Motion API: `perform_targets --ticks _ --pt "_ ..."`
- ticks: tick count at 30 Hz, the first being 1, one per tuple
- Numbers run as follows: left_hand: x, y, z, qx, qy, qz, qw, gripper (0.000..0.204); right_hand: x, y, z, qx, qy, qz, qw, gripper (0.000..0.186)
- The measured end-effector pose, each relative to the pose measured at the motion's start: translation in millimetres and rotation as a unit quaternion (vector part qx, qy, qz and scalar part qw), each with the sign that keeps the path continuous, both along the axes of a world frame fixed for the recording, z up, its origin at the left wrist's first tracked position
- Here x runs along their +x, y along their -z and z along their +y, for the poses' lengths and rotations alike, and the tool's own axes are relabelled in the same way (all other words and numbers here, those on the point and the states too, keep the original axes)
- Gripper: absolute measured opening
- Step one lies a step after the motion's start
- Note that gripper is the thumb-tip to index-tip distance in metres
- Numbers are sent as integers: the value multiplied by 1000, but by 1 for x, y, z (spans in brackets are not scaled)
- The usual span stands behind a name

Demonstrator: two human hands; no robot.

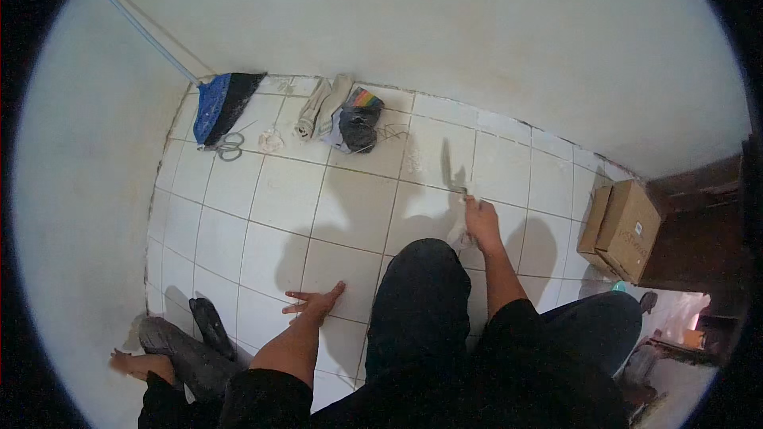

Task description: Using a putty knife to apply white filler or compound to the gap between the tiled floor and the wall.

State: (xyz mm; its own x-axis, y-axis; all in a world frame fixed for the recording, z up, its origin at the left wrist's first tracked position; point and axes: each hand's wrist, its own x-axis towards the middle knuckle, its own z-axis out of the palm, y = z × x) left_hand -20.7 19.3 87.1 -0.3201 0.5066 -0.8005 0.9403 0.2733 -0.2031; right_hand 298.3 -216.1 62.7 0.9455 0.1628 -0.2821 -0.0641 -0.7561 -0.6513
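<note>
My right hand [482,225] is closed around the handle end of a trowel-like tool [450,170]. Its narrow grey blade points away from me over the white floor tiles, and I cannot tell the blade fully from its shadow. Some white, cloth-like material [458,234] hangs beside that hand, close to my knee. My left hand [316,303] hovers low over the tiles with its fingers spread, holding nothing. Beyond my hands, by the far wall, lie rolled greyish cloths [316,110], a dark bundle [360,127] with a rainbow-striped piece, and grey-handled scissors [230,147].
A blue and black broom [218,109] leans in the far left corner, near a crumpled white scrap [270,140]. On the right, a cardboard box [624,230] stands beside dark wood. Another person's bent knee [187,353] and hand [141,365] are at lower left.
</note>
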Motion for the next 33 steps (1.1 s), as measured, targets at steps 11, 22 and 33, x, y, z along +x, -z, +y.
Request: perform_targets --ticks 11,22,33 --pt "-9 17 5 10 12 29 999 156 0 -50 27 23 8 134 991 52" --pt "1 3 3 -7 -7 16 1000 153 -1 -72 22 -135 -113 -119 977 39" --pt "-2 -2 7 -13 -11 31 999 153 10 -172 57 -309 -315 -4 898 43"
